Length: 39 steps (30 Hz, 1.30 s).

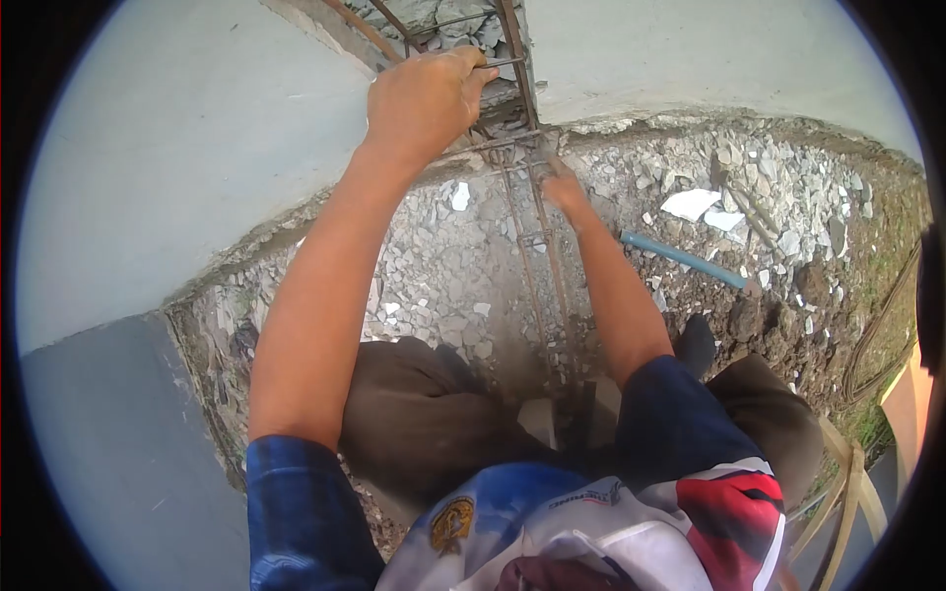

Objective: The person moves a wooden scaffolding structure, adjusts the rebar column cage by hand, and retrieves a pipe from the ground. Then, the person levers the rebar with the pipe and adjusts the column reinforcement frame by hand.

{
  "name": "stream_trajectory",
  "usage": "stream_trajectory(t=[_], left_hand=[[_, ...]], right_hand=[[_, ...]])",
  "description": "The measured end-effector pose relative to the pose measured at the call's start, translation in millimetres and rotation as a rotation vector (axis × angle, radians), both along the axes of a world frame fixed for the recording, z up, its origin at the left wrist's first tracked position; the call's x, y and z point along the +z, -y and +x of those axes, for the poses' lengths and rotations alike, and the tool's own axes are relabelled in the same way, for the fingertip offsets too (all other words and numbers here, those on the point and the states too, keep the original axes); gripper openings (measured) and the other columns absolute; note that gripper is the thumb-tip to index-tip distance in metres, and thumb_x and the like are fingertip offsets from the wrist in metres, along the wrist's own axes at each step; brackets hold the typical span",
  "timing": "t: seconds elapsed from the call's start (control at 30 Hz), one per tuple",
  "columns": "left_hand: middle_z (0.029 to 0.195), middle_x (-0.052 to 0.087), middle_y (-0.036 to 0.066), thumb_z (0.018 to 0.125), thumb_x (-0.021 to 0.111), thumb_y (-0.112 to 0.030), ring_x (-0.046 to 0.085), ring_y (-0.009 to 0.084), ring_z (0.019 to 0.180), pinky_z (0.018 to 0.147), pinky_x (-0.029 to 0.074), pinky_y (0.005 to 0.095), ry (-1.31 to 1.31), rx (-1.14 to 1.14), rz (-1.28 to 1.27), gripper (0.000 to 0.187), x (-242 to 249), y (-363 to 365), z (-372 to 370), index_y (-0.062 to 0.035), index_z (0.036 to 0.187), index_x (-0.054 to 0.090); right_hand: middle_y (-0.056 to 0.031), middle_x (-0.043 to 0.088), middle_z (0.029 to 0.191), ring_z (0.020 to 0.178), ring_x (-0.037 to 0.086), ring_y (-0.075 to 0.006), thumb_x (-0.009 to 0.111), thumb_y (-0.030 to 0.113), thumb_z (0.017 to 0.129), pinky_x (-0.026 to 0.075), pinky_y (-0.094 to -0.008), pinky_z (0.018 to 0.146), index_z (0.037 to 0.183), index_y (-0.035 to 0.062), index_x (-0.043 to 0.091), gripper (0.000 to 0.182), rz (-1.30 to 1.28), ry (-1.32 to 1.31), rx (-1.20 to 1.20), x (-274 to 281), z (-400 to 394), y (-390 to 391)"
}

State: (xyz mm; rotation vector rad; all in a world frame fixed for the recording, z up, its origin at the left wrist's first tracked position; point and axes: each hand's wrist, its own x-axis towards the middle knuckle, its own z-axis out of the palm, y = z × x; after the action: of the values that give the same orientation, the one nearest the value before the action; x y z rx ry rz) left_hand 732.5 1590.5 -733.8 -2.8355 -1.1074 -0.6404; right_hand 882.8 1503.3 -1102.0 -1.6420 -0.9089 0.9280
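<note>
My left hand (429, 97) is closed in a pinch on a thin steel bar (505, 62) that reaches across to an upright rusty rebar (514, 39) in the broken gap of the wall. Lower and to the right, my right hand (564, 189) is curled beside the rebar cage (537, 239). Its fingers are blurred and turned away, so whatever they hold is hidden. The cage runs from the gap down over the rubble towards my legs, with cross ties along it. Rough broken masonry (463, 34) shows behind my left hand.
Pale wall panels (690, 59) stand on both sides of the gap. Broken rubble (434, 256) covers the ground, with white shards (692, 204) on the right. A blue-grey pipe (685, 259) lies right of my right forearm. Wooden strips (855, 492) lie at the lower right.
</note>
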Motion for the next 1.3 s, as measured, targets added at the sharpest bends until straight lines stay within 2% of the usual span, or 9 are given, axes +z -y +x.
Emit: stream_trajectory(t=[0.07, 0.17, 0.27, 0.47, 0.57, 0.67, 0.77, 0.87, 1.3], left_hand=[[0.081, 0.071, 0.011, 0.089, 0.066, -0.032, 0.068, 0.0329, 0.073, 0.063, 0.052, 0.0426, 0.008, -0.018, 0.01, 0.023, 0.3, 0.5, -0.4, -0.0112, 0.093, 0.072], [0.08, 0.071, 0.01, 0.089, 0.066, -0.031, 0.067, 0.0318, 0.07, 0.061, 0.052, 0.0408, 0.011, -0.015, 0.037, 0.021, -3.3, -1.4, -0.8, -0.0109, 0.091, 0.072], [0.079, 0.071, 0.009, 0.088, 0.067, -0.03, 0.067, 0.0309, 0.068, 0.059, 0.052, 0.0396, 0.049, -0.06, 0.089, 0.02, -7.2, -3.7, -1.7, -0.0112, 0.09, 0.072], [0.08, 0.071, 0.009, 0.088, 0.068, -0.029, 0.068, 0.0299, 0.068, 0.059, 0.052, 0.0383, -0.004, -0.039, 0.099, 0.018, -5.9, -2.6, -2.4, -0.0118, 0.089, 0.072], [0.08, 0.071, 0.009, 0.088, 0.068, -0.029, 0.068, 0.0295, 0.069, 0.059, 0.053, 0.0378, 0.009, -0.035, 0.099, 0.018, -5.6, -1.9, -2.0, -0.0112, 0.089, 0.072], [0.082, 0.072, 0.009, 0.088, 0.068, -0.029, 0.068, 0.0289, 0.07, 0.06, 0.053, 0.0372, 0.039, -0.069, 0.12, 0.02, -8.6, -4.5, -2.2, -0.0103, 0.089, 0.072], [0.083, 0.072, 0.009, 0.088, 0.069, -0.029, 0.069, 0.0284, 0.071, 0.06, 0.053, 0.0365, 0.046, -0.076, 0.124, 0.019, -8.1, -3.8, -2.1, -0.0096, 0.089, 0.072], [0.083, 0.072, 0.009, 0.087, 0.069, -0.028, 0.069, 0.0281, 0.071, 0.06, 0.053, 0.0361, 0.046, -0.079, 0.118, 0.019, -7.9, -4.0, -2.3, -0.0097, 0.089, 0.072], [0.079, 0.071, 0.008, 0.087, 0.07, -0.028, 0.068, 0.0275, 0.068, 0.058, 0.053, 0.0359, 0.044, -0.081, 0.16, 0.018, -10.2, -6.6, -4.1, -0.0106, 0.088, 0.073]], right_hand=[[-0.0199, 0.066, 0.104, 0.076, 0.068, -0.0254, 0.06, 0.019, 0.088, 0.056, -0.0362, 0.065, 0.145, 0.0001, 0.039, 0.064, 0.191, 0.742, -0.026, -64.2, -9.5, -32.3], [-0.0168, 0.067, 0.11, 0.09, 0.066, -0.022, 0.065, 0.031, 0.09, 0.056, -0.0372, 0.073, 0.147, 0.0045, 0.034, 0.07, -0.389, -0.272, 0.067, 22.0, -17.3, -42.2], [-0.0145, 0.068, 0.104, 0.083, 0.067, -0.0205, 0.063, 0.026, 0.092, 0.056, -0.0344, 0.067, 0.146, 0.0041, 0.033, 0.066, -0.457, -0.446, 0.09, 50.1, -20.2, -41.4], [-0.0104, 0.07, 0.095, 0.065, 0.066, -0.0164, 0.062, 0.009, 0.091, 0.054, -0.0284, 0.052, 0.136, 0.0008, 0.043, 0.05, -0.044, -0.677, -0.017, 5.8, -24.2, -34.1], [-0.0118, 0.07, 0.088, 0.068, 0.067, -0.0162, 0.065, 0.008, 0.088, 0.054, -0.0312, 0.051, 0.132, -0.0022, 0.047, 0.049, 0.043, -0.432, -0.021, 4.9, -26.6, -33.1], [-0.0196, 0.07, 0.084, 0.072, 0.07, -0.026, 0.071, 0.015, 0.084, 0.055, -0.0371, 0.058, 0.122, -0.0051, 0.056, 0.046, -0.203, 0.087, -0.135, 12.6, -31.0, -46.3], [-0.028, 0.068, 0.087, 0.082, 0.069, -0.0389, 0.077, 0.025, 0.079, 0.054, -0.043, 0.071, 0.112, -0.0066, 0.062, 0.048, -0.275, 0.322, -0.157, 29.1, -31.8, -49.9], [-0.0288, 0.067, 0.098, 0.095, 0.065, -0.0438, 0.08, 0.031, 0.072, 0.052, -0.0474, 0.082, 0.112, -0.003, 0.064, 0.055, -0.249, 0.376, -0.187, 26.6, -33.7, -52.6], [-0.0291, 0.068, 0.094, 0.095, 0.066, -0.0429, 0.08, 0.032, 0.072, 0.053, -0.0457, 0.081, 0.091, -0.0055, 0.07, 0.043, -0.43, 0.384, -0.147, 63.1, -31.8, -50.1]])
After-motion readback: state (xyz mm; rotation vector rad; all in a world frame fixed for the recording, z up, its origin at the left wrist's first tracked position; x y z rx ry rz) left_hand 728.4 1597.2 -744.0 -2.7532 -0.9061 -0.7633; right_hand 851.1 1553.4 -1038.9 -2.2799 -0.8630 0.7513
